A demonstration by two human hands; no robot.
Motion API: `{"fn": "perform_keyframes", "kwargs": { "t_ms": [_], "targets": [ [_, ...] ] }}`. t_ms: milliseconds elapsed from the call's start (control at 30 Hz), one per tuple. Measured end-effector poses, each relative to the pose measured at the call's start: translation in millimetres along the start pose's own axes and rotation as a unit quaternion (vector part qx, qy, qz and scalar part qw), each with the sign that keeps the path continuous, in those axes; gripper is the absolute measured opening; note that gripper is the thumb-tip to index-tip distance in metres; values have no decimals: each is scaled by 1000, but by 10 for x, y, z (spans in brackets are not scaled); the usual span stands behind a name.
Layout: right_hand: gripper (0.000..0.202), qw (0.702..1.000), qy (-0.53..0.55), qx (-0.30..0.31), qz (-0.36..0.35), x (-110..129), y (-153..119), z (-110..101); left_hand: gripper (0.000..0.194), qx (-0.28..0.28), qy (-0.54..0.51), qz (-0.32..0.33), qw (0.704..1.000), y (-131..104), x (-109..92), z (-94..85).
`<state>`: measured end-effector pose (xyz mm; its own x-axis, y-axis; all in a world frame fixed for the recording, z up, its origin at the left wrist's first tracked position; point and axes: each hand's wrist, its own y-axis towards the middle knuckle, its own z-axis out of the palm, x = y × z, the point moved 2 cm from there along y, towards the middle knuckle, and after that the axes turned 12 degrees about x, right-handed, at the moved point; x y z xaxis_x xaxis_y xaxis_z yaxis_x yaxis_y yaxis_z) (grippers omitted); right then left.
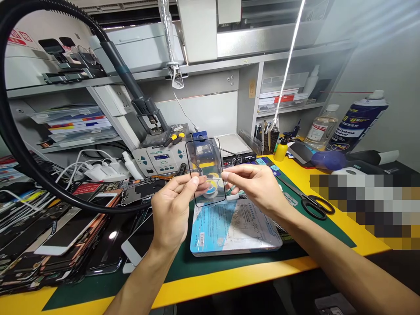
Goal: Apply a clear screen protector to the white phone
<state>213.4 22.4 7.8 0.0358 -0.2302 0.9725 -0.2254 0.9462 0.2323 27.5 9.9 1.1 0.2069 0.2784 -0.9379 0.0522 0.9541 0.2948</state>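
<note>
We hold up a clear sheet (209, 162) with a thin black rim and round corners, shaped like the front of a phone. It stands up almost straight in the air, above the middle of the bench (229, 282), between our two hands. Our left hand (175, 201) has its grip nearly closed, with the thumb and fingers pinching the sheet's left side. Our right hand (259, 183) has its grip nearly closed too, with the thumb and finger on the right side of the rim. Below, a flat blue and white box (229, 232) lies on the green mat (183, 271), close to the front edge of the bench. Black scissors (313, 205) lie to the right of the box. Many phones and phone parts (75, 232) are piled up at the left end of the bench. Near the back edge we see a grey machine (167, 162) and a little yellow bottle (280, 151). A big spray can (357, 122) stands toward the back right corner.
</note>
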Motion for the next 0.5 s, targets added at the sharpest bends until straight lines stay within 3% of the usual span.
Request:
{"fn": "perform_keyframes", "kwargs": {
  "t_ms": [100,167,367,500],
  "targets": [
    [26,999,-1,-44,-22,26,-3,-32,22,-5,-19,-6,1000,10,-11,-20],
    [27,999,17,-31,-25,30,2,-42,20,8,-47,-20,999,19,-16,-17],
    [36,980,123,155,32,-39,-14,63,17,88,-96,-62,990,-12,1,67],
    [33,970,127,206,8,-38,-30,125,21,97,-42,-57,993,-41,51,90]
  ]
}}
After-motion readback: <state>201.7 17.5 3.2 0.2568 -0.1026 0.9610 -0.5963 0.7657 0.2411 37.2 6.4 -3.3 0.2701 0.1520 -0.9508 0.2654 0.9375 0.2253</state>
